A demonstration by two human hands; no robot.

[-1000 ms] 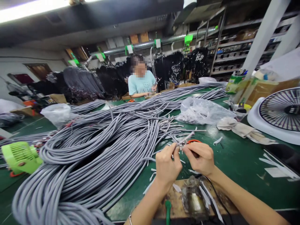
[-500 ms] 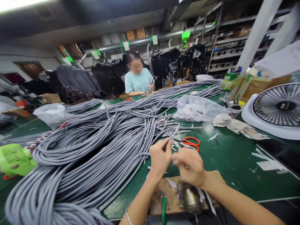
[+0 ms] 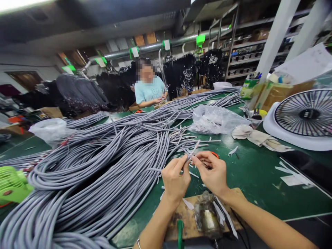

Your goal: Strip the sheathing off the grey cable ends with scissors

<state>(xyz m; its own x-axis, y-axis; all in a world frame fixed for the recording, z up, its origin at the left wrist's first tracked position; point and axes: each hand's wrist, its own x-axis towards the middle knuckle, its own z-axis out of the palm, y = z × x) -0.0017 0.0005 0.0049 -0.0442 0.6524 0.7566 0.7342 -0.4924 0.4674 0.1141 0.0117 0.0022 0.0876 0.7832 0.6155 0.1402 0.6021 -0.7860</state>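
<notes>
My left hand (image 3: 176, 178) is closed, its thumb and forefinger pinching the end of a grey cable (image 3: 188, 156). My right hand (image 3: 212, 173) meets it from the other side, with its fingertips pressed together at that same cable end. A pale thin strip (image 3: 196, 145) sticks up from between the fingertips; whether it belongs to the cable is unclear. Behind my right hand, orange scissor handles (image 3: 214, 155) show only in part. To the left spreads a big heap of looped grey cables (image 3: 124, 166), and their pale cut ends lie just beyond my hands.
Below my hands, a wooden board (image 3: 172, 231) carries a worn metal block (image 3: 210, 218) and a green handle (image 3: 180, 230). A plastic bag (image 3: 218, 119), a cloth (image 3: 255, 136) and a white fan (image 3: 269, 121) stand right. Across the green table sits a co-worker (image 3: 150, 91).
My right hand, blurred and lower before, has moved up to the cable end with fingertips together. The pale strip now stands up between my hands. The view has shifted slightly.
</notes>
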